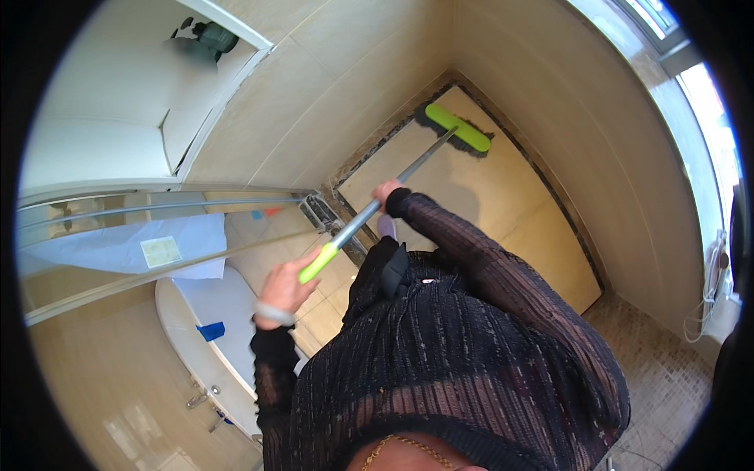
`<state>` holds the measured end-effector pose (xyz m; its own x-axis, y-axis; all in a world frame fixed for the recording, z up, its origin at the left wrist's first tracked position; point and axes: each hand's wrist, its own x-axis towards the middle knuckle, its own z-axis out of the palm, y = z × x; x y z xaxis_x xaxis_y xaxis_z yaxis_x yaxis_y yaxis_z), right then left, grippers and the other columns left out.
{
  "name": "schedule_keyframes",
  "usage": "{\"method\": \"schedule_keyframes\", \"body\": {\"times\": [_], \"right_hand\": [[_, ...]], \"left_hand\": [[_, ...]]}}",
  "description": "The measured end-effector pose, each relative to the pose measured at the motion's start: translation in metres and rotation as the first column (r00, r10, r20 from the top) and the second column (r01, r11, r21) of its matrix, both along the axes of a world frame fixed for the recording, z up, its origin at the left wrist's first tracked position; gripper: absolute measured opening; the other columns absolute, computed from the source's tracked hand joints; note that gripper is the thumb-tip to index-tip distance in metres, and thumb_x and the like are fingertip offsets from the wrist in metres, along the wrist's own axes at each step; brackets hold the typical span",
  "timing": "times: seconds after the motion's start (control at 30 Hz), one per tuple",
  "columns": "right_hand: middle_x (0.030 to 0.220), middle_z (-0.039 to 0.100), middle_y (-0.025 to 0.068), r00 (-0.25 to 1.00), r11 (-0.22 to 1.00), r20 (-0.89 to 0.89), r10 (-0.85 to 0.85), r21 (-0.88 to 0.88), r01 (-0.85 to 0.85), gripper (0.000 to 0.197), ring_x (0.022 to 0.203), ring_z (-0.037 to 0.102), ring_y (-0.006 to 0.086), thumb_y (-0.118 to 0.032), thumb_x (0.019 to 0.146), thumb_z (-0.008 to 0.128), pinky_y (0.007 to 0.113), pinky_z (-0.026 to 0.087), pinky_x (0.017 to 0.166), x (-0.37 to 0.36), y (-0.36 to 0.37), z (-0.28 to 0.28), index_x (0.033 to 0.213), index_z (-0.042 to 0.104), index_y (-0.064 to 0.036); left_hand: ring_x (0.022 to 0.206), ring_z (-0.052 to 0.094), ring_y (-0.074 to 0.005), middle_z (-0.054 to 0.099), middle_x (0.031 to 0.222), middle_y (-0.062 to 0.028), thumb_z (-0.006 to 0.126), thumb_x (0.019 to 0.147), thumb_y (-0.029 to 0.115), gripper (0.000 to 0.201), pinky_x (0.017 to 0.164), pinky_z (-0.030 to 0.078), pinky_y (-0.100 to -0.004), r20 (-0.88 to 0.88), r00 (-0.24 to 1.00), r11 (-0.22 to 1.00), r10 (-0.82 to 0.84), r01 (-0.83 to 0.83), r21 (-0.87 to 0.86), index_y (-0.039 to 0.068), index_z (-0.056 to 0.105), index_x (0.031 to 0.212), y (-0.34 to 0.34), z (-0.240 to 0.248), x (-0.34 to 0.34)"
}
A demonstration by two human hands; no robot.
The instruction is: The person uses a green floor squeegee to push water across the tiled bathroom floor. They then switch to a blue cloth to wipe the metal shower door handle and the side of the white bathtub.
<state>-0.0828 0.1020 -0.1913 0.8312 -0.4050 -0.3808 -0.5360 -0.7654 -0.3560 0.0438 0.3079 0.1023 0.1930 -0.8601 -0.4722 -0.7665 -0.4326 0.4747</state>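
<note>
A broom (415, 164) with a silver pole, a lime-green head and dark grey bristles slants away from me. My left hand (285, 289) is closed round the lime-green grip at the near end of the pole. Farther up the pole my right hand (386, 194) is wrapped round the bare metal. The broom head (458, 128) rests on the pale tiled floor (514, 206) near the far corner, its bristles spread outward.
Beige walls (542, 102) meet behind the broom head, with a dark border strip along the floor. A white bathtub (224, 314) lies at lower left, beside a glass panel with metal rails (157, 206). A window (703, 102) and white cable (713, 271) are at right.
</note>
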Motion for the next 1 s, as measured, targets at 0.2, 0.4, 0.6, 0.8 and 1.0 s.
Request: {"method": "schedule_keyframes", "body": {"times": [0.2,0.4,0.6,0.8,1.0], "right_hand": [[0.095,0.059,0.0011,0.972,0.978,-0.142,-0.19,-0.112,0.175,0.033,0.101,0.051,0.0214,-0.032,0.059,0.074,0.053,0.039,0.082,-0.094,-0.06,-0.007,0.085,0.06,-0.0169],[0.086,0.064,0.0007,0.967,0.997,-0.245,-0.072,0.006,0.076,0.034,0.089,0.06,0.0217,-0.048,0.063,0.068,0.054,0.039,0.077,-0.051,0.008,-0.019,0.082,0.063,-0.0195],[0.074,0.062,0.0068,0.999,0.92,0.018,-0.033,0.39,0.023,0.031,0.075,0.061,0.0292,-0.049,0.064,0.066,0.042,0.049,0.064,-0.03,0.077,0.022,0.079,0.063,-0.0219],[0.074,0.062,0.0075,0.996,0.96,-0.047,-0.072,0.267,0.082,0.02,0.077,0.061,0.0289,-0.037,0.065,0.065,0.043,0.048,0.066,-0.07,0.052,-0.017,0.078,0.063,-0.0209],[0.086,0.063,0.0045,0.901,0.95,-0.303,-0.309,-0.052,0.308,0.017,0.089,0.059,0.0234,-0.022,0.065,0.064,0.043,0.043,0.077,-0.16,0.0,-0.067,0.081,0.063,-0.0173]], "left_hand": [[0.074,0.058,-0.0402,0.057,0.076,-0.0259,0.059,0.073,0.005,0.058,0.067,0.045,-0.0442,0.017,0.977,0.977,-0.211,0.211,-0.026,0.018,0.044,0.127,-0.053,-0.053,-0.063],[0.086,0.056,-0.0407,0.057,0.093,-0.0264,0.064,0.07,0.009,0.063,0.075,0.046,-0.0389,-0.07,0.958,0.942,-0.279,0.287,0.174,0.022,0.042,0.128,-0.028,-0.014,0.007],[0.069,0.057,-0.0369,0.059,0.084,-0.0214,0.068,0.065,0.011,0.055,0.067,0.046,-0.0372,-0.079,0.966,0.957,-0.248,0.257,0.135,0.025,0.055,0.117,0.013,0.026,0.051],[0.069,0.058,-0.034,0.06,0.08,-0.0187,0.066,0.067,0.014,0.052,0.066,0.046,-0.0379,-0.093,0.955,0.957,-0.283,0.287,0.031,0.026,0.055,0.116,-0.005,-0.031,0.03],[0.065,0.059,-0.0328,0.061,0.077,-0.0163,0.063,0.069,0.012,0.053,0.06,0.047,-0.0392,-0.083,0.945,0.948,-0.317,0.312,-0.067,0.029,0.053,0.118,-0.049,-0.098,-0.048]]}}
